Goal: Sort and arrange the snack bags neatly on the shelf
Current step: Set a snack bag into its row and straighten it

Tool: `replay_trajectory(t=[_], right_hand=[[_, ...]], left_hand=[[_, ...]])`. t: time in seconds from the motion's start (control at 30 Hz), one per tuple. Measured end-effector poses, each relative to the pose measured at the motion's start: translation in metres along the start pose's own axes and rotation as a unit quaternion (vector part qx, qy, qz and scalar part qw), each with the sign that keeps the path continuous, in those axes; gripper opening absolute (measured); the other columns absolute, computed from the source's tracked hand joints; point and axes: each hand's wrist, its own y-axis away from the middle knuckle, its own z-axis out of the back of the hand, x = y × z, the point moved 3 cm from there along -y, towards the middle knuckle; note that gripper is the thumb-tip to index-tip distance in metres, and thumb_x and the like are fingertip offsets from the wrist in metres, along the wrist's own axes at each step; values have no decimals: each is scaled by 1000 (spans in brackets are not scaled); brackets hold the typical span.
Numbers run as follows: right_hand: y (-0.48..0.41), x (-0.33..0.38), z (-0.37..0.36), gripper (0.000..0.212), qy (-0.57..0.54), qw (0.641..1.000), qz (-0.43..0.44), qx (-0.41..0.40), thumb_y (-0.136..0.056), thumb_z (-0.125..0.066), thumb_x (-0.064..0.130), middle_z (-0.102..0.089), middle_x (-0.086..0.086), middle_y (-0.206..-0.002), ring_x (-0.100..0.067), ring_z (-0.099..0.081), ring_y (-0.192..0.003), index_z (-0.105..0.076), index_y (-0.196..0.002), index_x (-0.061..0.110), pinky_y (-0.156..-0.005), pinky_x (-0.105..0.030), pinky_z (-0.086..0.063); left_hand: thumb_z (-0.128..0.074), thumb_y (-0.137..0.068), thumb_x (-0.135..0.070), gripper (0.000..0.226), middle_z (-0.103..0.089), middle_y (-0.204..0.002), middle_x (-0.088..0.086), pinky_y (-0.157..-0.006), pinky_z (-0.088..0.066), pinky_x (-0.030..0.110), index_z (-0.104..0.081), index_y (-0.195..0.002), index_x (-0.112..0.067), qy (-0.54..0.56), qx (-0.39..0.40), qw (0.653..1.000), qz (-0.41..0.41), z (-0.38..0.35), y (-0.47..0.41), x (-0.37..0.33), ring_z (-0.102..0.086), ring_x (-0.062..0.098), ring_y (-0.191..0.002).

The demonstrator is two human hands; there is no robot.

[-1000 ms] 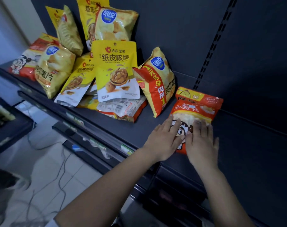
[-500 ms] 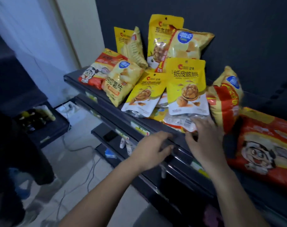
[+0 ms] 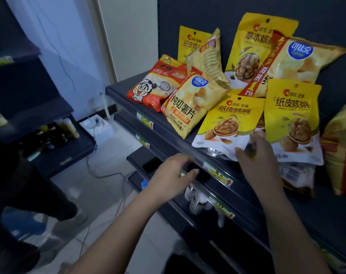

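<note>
At right grip (image 3: 257,157): walnut bag (image 3: 225,125) corner, touching.

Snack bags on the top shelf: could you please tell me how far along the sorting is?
Done: little in view; the walnut bags, potato chip bags and red cartoon bag lie in one mixed, overlapping heap. In hand: the right hand touches the front walnut bag's lower edge, no firm grip visible; the left hand hovers empty by the shelf edge. Left: grouping by kind and standing them in rows.
</note>
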Motion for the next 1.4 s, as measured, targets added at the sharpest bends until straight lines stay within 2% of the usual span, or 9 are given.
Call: replay_trajectory(t=[0.2,0.37,0.53,0.8,1.0,1.07,1.13,1.23,1.4], right_hand=[[-38,-5,-3,53,-3,999,-31,-14,-94,-58,22,-38,-8,-141,-27,-44,-121,-36,-142,14,-89,-36,-37],[-69,1,3,52,77,995,-23,-66,-94,-55,25,-49,-10,-129,-21,-49,-86,-38,-142,15,-75,-36,-41],[-100,19,10,47,137,986,17,-93,-95,-54,24,-47,-12,-132,-31,-47,-116,-43,-139,13,-83,-40,-41],[-136,53,-10,37,71,991,108,-39,-94,-57,21,-51,-5,-127,-23,-46,-119,-52,-130,14,-89,-30,-35],[-139,108,-62,39,-9,984,180,-8,-91,-56,27,-47,11,-116,0,-39,-109,-54,-128,17,-92,-5,-30],[-142,131,-85,43,-21,981,193,22,-92,-56,26,-42,13,-120,3,-35,-113,-48,-133,18,-98,-4,-29],[-147,152,-108,51,-15,976,214,28,-93,-57,25,-38,11,-130,7,-27,-119,-39,-140,16,-98,4,-16],[-163,174,-147,68,-59,981,173,68,-93,-58,27,-25,5,-150,-4,-20,-138,-21,-149,17,-113,-16,-21],[-205,182,-217,85,-148,982,-38,115,-89,-61,32,-3,-3,-159,-21,-6,-147,-6,-152,17,-118,-43,-17]], left_hand=[[-55,-95,-33,38,-51,-125,3,-96,-37,29,-51,-125,-10,32,-22,998,-58,-4,-73,-15,-44,18,-116],[-52,-94,-38,54,-43,-136,5,-92,-27,17,-39,-138,-9,9,17,996,-90,0,-124,-17,-38,18,-124],[-54,-95,-31,47,-45,-136,3,-100,-32,24,-43,-136,-11,45,18,990,-131,11,-155,-25,-41,15,-125],[-53,-89,-23,26,-63,-107,-3,-86,-48,32,-64,-110,-12,143,-101,970,-169,68,-188,-8,-58,11,-100],[-59,-92,-13,18,-56,-103,-11,-77,-40,9,-60,-108,-22,100,-170,979,-51,130,-222,54,-52,-10,-87],[-59,-91,-15,26,-55,-113,-2,-71,-37,5,-58,-117,-14,61,-161,985,0,142,-235,82,-51,-1,-91],[-58,-87,-25,39,-53,-123,6,-85,-40,18,-55,-123,-10,9,-143,989,28,151,-250,111,-50,18,-110],[-58,-82,-42,50,-53,-123,12,-96,-41,40,-55,-121,-11,-54,-90,991,81,158,-272,151,-48,30,-119],[-61,-75,-61,51,-61,-111,-5,-91,-48,43,-49,-110,-26,36,-13,993,114,167,-297,191,-59,19,-105]])
